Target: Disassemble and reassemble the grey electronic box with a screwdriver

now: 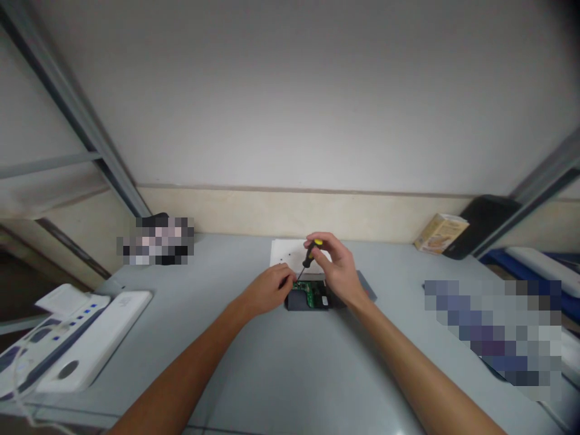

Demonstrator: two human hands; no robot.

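A screwdriver [310, 255] with a black and yellow handle slants down to the left. My right hand [338, 269] is closed around its handle, the fingertips near the yellow end. Its thin shaft reaches the upper left part of an opened dark device [298, 300] with a green circuit board [310, 291] exposed. My left hand [274, 287] is closed at the device's left edge, fingertips pressed together beside the screwdriver's tip. What those fingers hold, if anything, is hidden. Behind the device lies a white sheet of paper [281, 249] with several small dark specks on it, perhaps screws.
A grey flat piece [366, 286] lies partly behind my right wrist. White power strips [122, 314] with a cable are on the left of the grey table [254, 374]. A yellow box [440, 233] leans near a black object [487, 223] at back right. Blurred items lie at both sides.
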